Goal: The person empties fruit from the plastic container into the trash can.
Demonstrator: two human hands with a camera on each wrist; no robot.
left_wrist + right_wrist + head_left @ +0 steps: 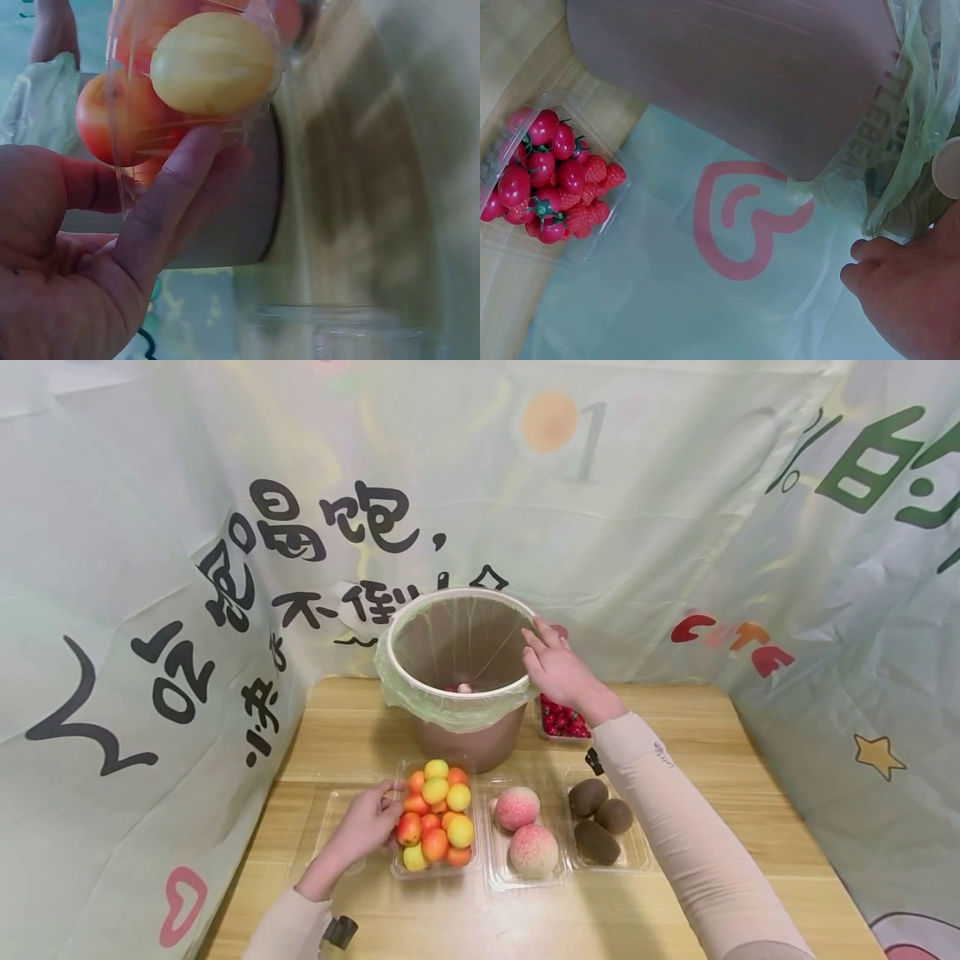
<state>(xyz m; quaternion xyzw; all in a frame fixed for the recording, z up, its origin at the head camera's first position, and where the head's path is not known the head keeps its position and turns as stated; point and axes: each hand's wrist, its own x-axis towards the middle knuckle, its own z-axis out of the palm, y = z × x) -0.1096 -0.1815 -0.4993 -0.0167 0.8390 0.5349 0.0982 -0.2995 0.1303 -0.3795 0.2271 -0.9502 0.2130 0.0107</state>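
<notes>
My left hand pinches the left side of a transparent plastic tub heaped with small red and yellow fruits. In the left wrist view, the thumb and fingers close on the tub's wall, right beside a yellow fruit. Behind the tub stands a brownish bin with a pale green bag liner folded over its rim. At the rim's right side, my right hand grips the edge, fingertips reaching over it. Inside the bin, low down, some small reddish and pale items show.
Right of the fruit tub are a tray with two pink peaches and another with kiwis. A tub of red cherry tomatoes and raspberries stands behind, right of the bin. Another transparent tray lies at left. Printed cloth encloses the table.
</notes>
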